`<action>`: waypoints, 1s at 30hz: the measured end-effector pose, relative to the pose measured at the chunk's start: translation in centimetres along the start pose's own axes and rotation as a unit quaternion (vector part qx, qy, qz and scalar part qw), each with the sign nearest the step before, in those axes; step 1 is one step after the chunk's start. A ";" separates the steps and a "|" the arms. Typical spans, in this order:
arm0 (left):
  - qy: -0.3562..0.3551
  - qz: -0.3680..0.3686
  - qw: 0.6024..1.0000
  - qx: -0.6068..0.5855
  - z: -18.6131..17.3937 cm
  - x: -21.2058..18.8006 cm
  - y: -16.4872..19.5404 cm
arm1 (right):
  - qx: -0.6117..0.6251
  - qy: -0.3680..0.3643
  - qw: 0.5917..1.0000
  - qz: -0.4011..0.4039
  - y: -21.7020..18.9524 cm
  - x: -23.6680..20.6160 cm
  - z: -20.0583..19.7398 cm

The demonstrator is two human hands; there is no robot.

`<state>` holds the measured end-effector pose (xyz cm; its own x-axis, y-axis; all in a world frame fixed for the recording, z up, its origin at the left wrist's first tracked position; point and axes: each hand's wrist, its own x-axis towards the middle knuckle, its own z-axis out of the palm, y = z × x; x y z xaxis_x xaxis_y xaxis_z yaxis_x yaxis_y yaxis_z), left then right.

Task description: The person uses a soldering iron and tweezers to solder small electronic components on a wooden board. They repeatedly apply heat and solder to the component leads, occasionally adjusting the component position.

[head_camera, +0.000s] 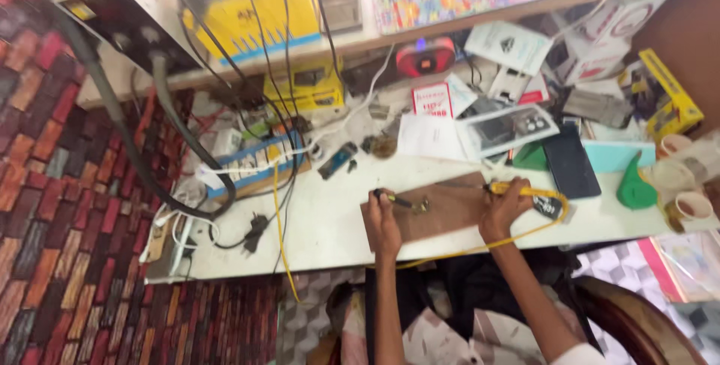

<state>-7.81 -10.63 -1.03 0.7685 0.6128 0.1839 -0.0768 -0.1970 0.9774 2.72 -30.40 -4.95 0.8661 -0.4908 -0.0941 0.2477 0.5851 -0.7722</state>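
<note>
A brown wooden board [450, 211] lies on the white workbench [330, 222] at its front edge. My left hand [384, 222] rests at the board's left end and grips a thin dark tool [401, 201] whose tip touches a small metal part [422, 205] on the board. My right hand [504, 207] is at the board's right end, closed around a yellow-handled soldering iron [525, 191] pointing left over the board. Its yellow cable [480, 249] loops off the bench edge toward my lap.
The bench is cluttered: a dark phone [570, 161], green plastic pieces [636, 185], paper cups [690, 206], boxes and leaflets at the back right, a red speaker [425, 56], yellow boxes [304, 88], a power strip [247, 164] and tangled cables on the left. Patterned brick flooring lies left.
</note>
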 end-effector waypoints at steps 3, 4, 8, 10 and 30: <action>0.009 0.014 0.999 0.032 -0.1 0.0 -0.4 | -0.020 -0.010 1.000 0.014 -0.1 0.0 -0.2; -0.004 0.001 1.000 -0.008 -0.1 -0.1 -0.7 | -0.015 -0.002 1.000 0.018 -0.2 -0.1 -0.4; -0.015 -0.007 0.986 -0.167 -0.1 0.9 -2.5 | -0.013 -0.008 1.000 0.011 -0.5 -1.0 -1.2; 0.000 -0.001 0.972 -0.234 0.1 1.7 -3.0 | 0.001 -0.008 1.000 0.026 -0.8 -1.0 -1.1; -0.062 -0.039 0.997 -0.036 -0.6 1.3 -0.8 | -0.024 -0.023 0.997 -0.063 0.0 -1.3 -0.1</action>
<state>-7.13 -9.25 -1.51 0.8465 0.5235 0.0967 -0.0553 -0.0942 0.9940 1.53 -29.77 -4.86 0.8492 -0.5270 0.0336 0.3354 0.4890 -0.8052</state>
